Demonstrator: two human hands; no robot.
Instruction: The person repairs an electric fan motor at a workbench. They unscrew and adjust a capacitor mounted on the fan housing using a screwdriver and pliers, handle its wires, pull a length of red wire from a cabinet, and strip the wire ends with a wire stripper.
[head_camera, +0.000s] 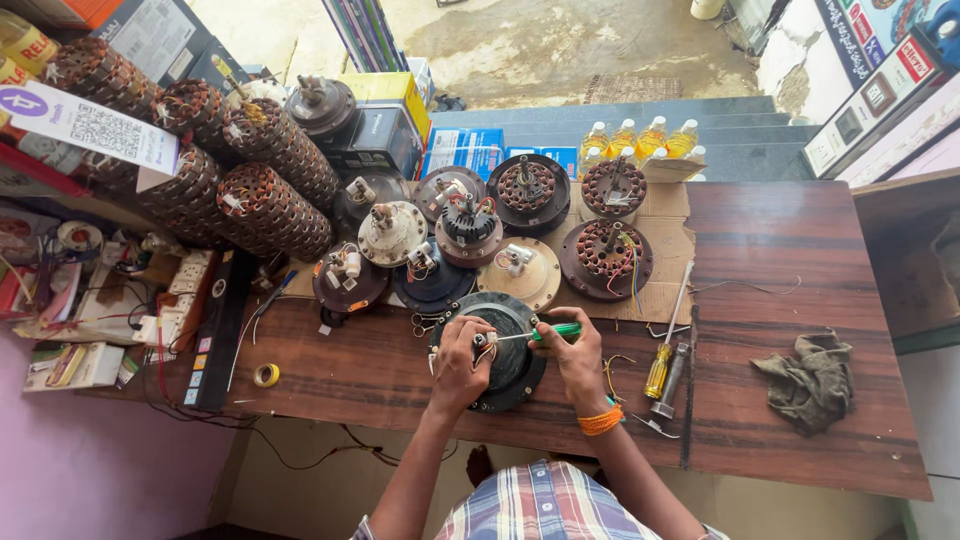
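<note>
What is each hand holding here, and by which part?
Right hand grips a screwdriver by its green handle; left hand steadies the dark round fan motor at its centre.

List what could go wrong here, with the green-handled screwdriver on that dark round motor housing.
1. The right hand drives the green-handled screwdriver toward the left hand, which steadies the dark round motor housing; a slip might jab the fingers.
2. The housing sits near the table edge, so hard pushing might shift it off.
3. The yellow-handled screwdriver lies by the right forearm and could be knocked.
</note>
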